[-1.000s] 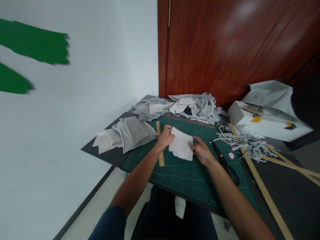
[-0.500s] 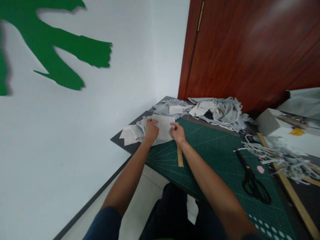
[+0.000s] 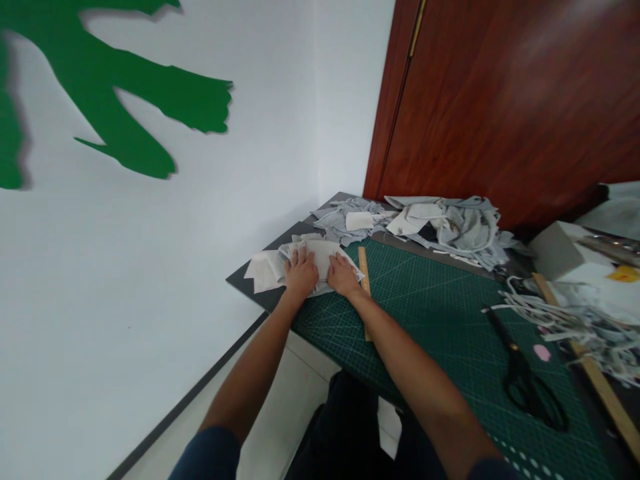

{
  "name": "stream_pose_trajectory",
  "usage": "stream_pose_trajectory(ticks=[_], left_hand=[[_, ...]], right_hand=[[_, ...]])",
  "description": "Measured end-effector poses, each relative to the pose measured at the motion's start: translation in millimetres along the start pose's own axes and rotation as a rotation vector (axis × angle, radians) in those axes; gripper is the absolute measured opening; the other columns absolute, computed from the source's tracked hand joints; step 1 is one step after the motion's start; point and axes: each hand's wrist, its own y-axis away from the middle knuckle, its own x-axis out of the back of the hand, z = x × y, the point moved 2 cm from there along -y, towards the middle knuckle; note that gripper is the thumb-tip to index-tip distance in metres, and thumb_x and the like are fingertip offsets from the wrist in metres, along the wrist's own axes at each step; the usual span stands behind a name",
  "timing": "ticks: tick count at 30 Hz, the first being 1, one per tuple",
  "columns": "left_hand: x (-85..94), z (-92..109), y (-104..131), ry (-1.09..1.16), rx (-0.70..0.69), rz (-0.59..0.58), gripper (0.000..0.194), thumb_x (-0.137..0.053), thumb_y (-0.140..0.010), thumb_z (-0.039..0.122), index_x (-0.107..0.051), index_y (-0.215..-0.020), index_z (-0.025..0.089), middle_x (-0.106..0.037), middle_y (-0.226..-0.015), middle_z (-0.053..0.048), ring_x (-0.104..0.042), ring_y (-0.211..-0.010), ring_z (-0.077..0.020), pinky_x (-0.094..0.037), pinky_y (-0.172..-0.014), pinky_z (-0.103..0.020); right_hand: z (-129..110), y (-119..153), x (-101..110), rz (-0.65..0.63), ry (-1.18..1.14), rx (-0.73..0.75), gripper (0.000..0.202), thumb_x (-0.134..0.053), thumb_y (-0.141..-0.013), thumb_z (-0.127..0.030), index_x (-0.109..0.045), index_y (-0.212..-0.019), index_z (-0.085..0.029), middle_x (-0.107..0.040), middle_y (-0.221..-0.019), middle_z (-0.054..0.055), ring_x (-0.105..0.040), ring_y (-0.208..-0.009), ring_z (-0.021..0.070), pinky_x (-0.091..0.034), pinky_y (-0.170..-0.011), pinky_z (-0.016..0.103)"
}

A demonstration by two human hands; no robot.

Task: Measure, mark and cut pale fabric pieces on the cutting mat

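My left hand (image 3: 301,273) rests palm down with fingers spread on a loose stack of pale grey and white fabric pieces (image 3: 267,268). Beside it, my right hand (image 3: 343,275) presses with stretched fingers on the right part of a light fabric piece (image 3: 321,249) that lies on top. That piece's right edge reaches a wooden ruler (image 3: 363,261), which runs partly under my right forearm. The stack sits across the left end of a green cutting mat (image 3: 410,287) and the dark tabletop (image 3: 239,279).
Crumpled grey fabric scraps (image 3: 465,230) are heaped along the door side. Black-handled scissors (image 3: 525,373) lie on the mat's right. Farther right are a tangle of white strips (image 3: 565,320), a long wooden ruler (image 3: 607,400) and a white box (image 3: 557,247). A wall borders the left.
The top fabric piece, held between both hands before, now lies lower on the stack. My fingers have opened flat onto it. More of the wooden ruler shows.
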Motion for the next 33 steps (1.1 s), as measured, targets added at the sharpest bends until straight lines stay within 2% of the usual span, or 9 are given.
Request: stream_pose_trajectory(ticks=[4, 8, 10, 15, 17, 20, 27, 30, 33], left_hand=[[4.0, 6.8, -0.2, -0.042, 0.067, 0.014, 0.053, -0.039, -0.1, 0.028, -0.058, -0.148, 0.016, -0.034, -0.171, -0.018, -0.028, -0.157, -0.0423, -0.027, -0.121, -0.066], [12.1, 28.0, -0.1, -0.092, 0.072, 0.108, 0.058, -0.052, -0.095, 0.035, -0.061, -0.143, 0.004, -0.026, -0.172, -0.025, -0.014, -0.16, -0.0484, -0.016, -0.125, -0.068], [11.0, 42.6, 2.0, -0.101, -0.003, 0.121, 0.059, -0.05, -0.096, 0.034, -0.057, -0.148, 0.005, -0.026, -0.172, -0.023, -0.012, -0.161, -0.0449, -0.013, -0.127, -0.064], [-10.4, 64.7, 12.5, -0.108, -0.165, -0.048, 0.057, -0.039, -0.104, 0.04, -0.051, -0.155, 0.017, -0.045, -0.164, -0.02, -0.033, -0.155, -0.042, -0.024, -0.124, -0.059], [-18.6, 63.5, 15.2, -0.121, -0.178, -0.059, 0.058, -0.047, -0.101, 0.043, -0.053, -0.155, 0.02, -0.041, -0.167, -0.019, -0.029, -0.157, -0.0437, -0.02, -0.124, -0.061], [-24.3, 54.0, 13.6, -0.148, -0.172, -0.062, 0.056, -0.051, -0.098, 0.036, -0.054, -0.153, 0.024, -0.037, -0.17, -0.016, -0.025, -0.159, -0.042, -0.015, -0.126, -0.062], [-12.9, 27.2, -0.4, -0.205, -0.141, -0.085, 0.054, -0.042, -0.096, 0.02, -0.06, -0.147, 0.02, -0.039, -0.168, -0.019, -0.027, -0.158, -0.0413, -0.017, -0.124, -0.066], [-8.2, 25.6, -2.3, -0.214, -0.152, -0.101, 0.056, -0.044, -0.095, 0.021, -0.059, -0.148, 0.019, -0.04, -0.167, -0.019, -0.028, -0.158, -0.0414, -0.018, -0.125, -0.065], [-7.7, 35.3, -3.0, -0.209, -0.143, -0.102, 0.056, -0.046, -0.093, 0.02, -0.059, -0.147, 0.014, -0.039, -0.166, -0.023, -0.027, -0.158, -0.0432, -0.02, -0.124, -0.066]], right_hand=[[-3.4, 0.8, 8.2, -0.016, 0.041, 0.011, 0.052, -0.041, -0.102, -0.026, -0.049, -0.153, -0.017, -0.036, -0.169, 0.018, -0.033, -0.153, 0.0359, -0.03, -0.121, 0.057], [-5.0, 7.5, 20.7, 0.001, 0.059, 0.037, 0.049, -0.044, -0.102, -0.025, -0.052, -0.149, -0.016, -0.039, -0.167, 0.017, -0.033, -0.153, 0.0322, -0.029, -0.123, 0.051], [-1.9, 13.0, 26.2, 0.013, 0.061, 0.044, 0.043, -0.042, -0.103, -0.024, -0.057, -0.143, -0.015, -0.044, -0.162, 0.018, -0.04, -0.148, 0.0305, -0.031, -0.121, 0.049], [15.8, 28.7, 35.5, 0.008, 0.073, 0.04, 0.037, -0.046, -0.097, -0.013, -0.063, -0.13, -0.01, -0.064, -0.136, 0.019, -0.055, -0.131, 0.0256, -0.036, -0.118, 0.04], [22.8, 35.0, 38.1, -0.002, 0.081, 0.04, 0.04, -0.051, -0.09, -0.007, -0.065, -0.127, -0.01, -0.067, -0.13, 0.017, -0.057, -0.129, 0.0242, -0.037, -0.117, 0.036], [29.5, 43.7, 42.2, -0.002, 0.088, 0.031, 0.041, -0.054, -0.083, -0.002, -0.067, -0.121, -0.011, -0.068, -0.13, 0.016, -0.057, -0.129, 0.0238, -0.039, -0.115, 0.033], [39.8, 62.7, 58.8, 0.033, 0.1, -0.025, 0.038, -0.054, -0.082, -0.002, -0.07, -0.115, -0.013, -0.069, -0.128, 0.017, -0.061, -0.125, 0.0267, -0.044, -0.11, 0.035], [49.6, 69.7, 68.1, 0.045, 0.1, -0.042, 0.039, -0.055, -0.082, -0.004, -0.071, -0.117, -0.013, -0.07, -0.127, 0.017, -0.062, -0.123, 0.0263, -0.045, -0.109, 0.035], [63.4, 76.2, 77.1, 0.07, 0.092, -0.064, 0.038, -0.053, -0.085, -0.008, -0.072, -0.118, -0.013, -0.072, -0.125, 0.016, -0.064, -0.121, 0.0259, -0.045, -0.111, 0.037]])
